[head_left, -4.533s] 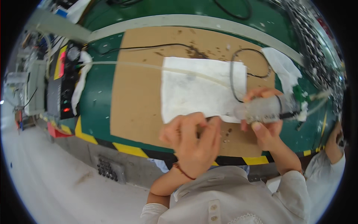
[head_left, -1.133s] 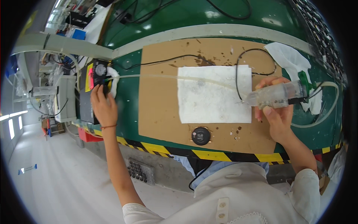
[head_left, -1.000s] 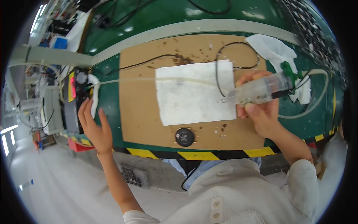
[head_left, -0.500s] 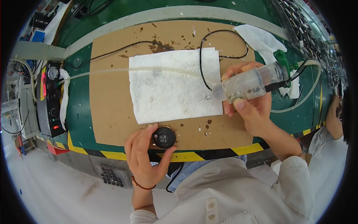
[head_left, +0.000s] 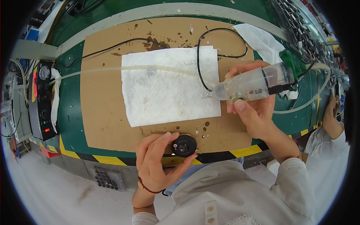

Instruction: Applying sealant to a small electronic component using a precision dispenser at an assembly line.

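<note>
Between the thumb and fingers of my left hand [head_left: 155, 159] is a round black disc-shaped part [head_left: 184, 145], held by its edge over the near rim of the cardboard. My right hand [head_left: 257, 112] is wrapped round a translucent dispensing syringe [head_left: 242, 85] with a green cap [head_left: 288, 63] on its back end. The syringe lies almost level, its thin needle tip [head_left: 207, 97] pointing left above a white cloth [head_left: 170, 90] dotted with wet-looking lumps. A black cable and a clear hose [head_left: 327, 80] run from the syringe's back end.
Brown cardboard [head_left: 105, 112], stained in places, lies on the green bench. At the left stands a black dispenser controller [head_left: 42, 101] with a gauge and a red display. A crumpled white cloth [head_left: 258, 39] lies far right. Another person's arm [head_left: 332, 120] shows at the right edge.
My left hand has moved right with the black disc, nearer the syringe. My right hand keeps its grip with little movement. The whole view has shifted slightly.
</note>
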`<state>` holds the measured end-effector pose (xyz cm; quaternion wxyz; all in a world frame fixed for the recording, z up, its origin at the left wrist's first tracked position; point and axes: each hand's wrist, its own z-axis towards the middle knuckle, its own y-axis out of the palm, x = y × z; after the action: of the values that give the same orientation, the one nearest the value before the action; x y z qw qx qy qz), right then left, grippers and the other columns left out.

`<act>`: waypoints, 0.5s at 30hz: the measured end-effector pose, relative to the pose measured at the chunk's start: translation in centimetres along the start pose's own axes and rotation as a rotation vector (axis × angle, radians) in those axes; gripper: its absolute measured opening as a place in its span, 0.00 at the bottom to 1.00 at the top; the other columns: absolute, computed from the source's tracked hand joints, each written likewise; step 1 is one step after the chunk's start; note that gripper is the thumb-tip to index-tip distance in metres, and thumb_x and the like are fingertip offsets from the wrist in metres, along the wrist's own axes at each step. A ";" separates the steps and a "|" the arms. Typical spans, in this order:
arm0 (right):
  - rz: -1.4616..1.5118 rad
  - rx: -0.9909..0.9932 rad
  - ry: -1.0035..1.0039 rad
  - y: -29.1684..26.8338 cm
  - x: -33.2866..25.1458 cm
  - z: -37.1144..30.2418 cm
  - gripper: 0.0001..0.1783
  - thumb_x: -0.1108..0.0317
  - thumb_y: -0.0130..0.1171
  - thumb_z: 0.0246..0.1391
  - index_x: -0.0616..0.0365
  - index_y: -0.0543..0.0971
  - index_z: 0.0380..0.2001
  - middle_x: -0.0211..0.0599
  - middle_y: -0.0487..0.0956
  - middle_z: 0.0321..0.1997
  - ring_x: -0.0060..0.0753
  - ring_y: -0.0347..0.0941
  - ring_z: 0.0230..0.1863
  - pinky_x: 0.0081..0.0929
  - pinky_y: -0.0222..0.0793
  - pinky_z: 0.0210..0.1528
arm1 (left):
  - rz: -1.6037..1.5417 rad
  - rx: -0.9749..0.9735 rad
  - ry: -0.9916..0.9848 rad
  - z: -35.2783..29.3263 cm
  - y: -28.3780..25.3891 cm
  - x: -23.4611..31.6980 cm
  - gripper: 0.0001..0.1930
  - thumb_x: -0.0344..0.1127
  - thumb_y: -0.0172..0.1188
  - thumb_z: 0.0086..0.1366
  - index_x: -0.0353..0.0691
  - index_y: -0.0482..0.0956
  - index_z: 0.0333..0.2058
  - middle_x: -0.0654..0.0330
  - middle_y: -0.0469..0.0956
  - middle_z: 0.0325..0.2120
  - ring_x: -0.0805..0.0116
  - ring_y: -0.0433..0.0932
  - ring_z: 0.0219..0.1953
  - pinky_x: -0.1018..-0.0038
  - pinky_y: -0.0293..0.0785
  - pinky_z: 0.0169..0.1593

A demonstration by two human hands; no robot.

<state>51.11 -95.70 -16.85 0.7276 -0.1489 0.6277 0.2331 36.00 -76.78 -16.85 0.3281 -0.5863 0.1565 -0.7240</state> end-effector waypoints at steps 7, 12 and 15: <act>-0.042 0.127 -0.025 0.8 -0.1 0.1 0.33 0.61 0.61 0.48 0.54 0.56 0.54 0.47 0.67 0.46 0.25 0.71 0.22 0.18 0.68 0.21 | 0.072 0.018 0.141 0.7 0.3 -0.6 0.37 0.29 0.76 0.41 0.28 0.66 0.50 0.53 0.77 0.39 0.60 0.69 0.43 0.77 0.75 0.35; -0.006 0.155 0.014 1.1 -0.1 0.2 0.32 0.58 0.61 0.49 0.54 0.58 0.53 0.46 0.67 0.46 0.25 0.71 0.22 0.18 0.68 0.21 | 0.049 0.029 0.102 0.5 0.3 -0.5 0.38 0.31 0.76 0.40 0.30 0.66 0.50 0.56 0.77 0.39 0.61 0.68 0.44 0.75 0.71 0.39; 0.008 0.163 0.022 0.9 -0.2 0.2 0.32 0.58 0.61 0.49 0.54 0.58 0.53 0.45 0.67 0.45 0.24 0.71 0.22 0.18 0.68 0.21 | 0.046 0.029 0.083 0.4 0.3 -0.5 0.37 0.32 0.76 0.41 0.31 0.66 0.50 0.57 0.78 0.39 0.61 0.68 0.44 0.74 0.69 0.41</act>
<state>50.79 -94.82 -16.52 0.7294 -0.0894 0.6532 0.1826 36.54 -76.65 -17.31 0.3463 -0.5469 0.1728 -0.7423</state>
